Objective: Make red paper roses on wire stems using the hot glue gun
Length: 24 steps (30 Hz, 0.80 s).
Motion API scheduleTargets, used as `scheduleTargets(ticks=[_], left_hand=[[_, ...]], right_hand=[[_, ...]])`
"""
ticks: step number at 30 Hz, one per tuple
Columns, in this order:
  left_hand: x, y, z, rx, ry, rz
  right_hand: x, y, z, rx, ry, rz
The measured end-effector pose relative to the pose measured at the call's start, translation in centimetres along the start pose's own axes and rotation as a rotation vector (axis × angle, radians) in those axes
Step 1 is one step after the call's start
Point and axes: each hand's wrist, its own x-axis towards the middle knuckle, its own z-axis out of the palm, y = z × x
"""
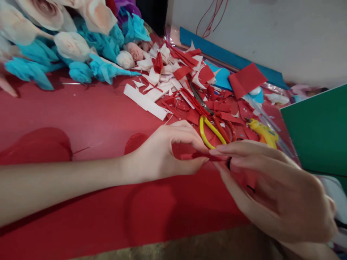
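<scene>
A small piece of red paper (214, 157) is pinched between the fingertips of both hands above the red table. My left hand (165, 151) comes from the left, with thumb and fingers curved into a ring and their tips on the paper. From the right, my right hand (279, 187) holds the paper's other end between thumb and fingers. A thin black strip shows by the right fingers; I cannot tell what it is. Just beyond the fingertips lie yellow handles (204, 134) and orange-red handles (231, 130), with a dark metal blade (199, 96) among the scraps.
Red and white paper scraps (173, 72) are heaped behind the hands. White and blue paper flowers (72, 47) fill the back left. A yellow glue gun (264, 131) lies at right, near a green board (320, 130). Red rounded pieces (40, 144) lie at left.
</scene>
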Motion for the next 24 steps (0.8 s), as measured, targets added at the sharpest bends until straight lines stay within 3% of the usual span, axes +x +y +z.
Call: scheduleTargets(ticks=[16,24], left_hand=[[0.09,0.10,0.15,-0.019,-0.017,-0.052],[0.16,-0.04,0.09,0.001,-0.025,-0.053]], right_hand=[[-0.07,0.59,0.11,0.041,0.022,-0.153],[-0.03,-0.11,0.16,0.191,0.051,0.158]])
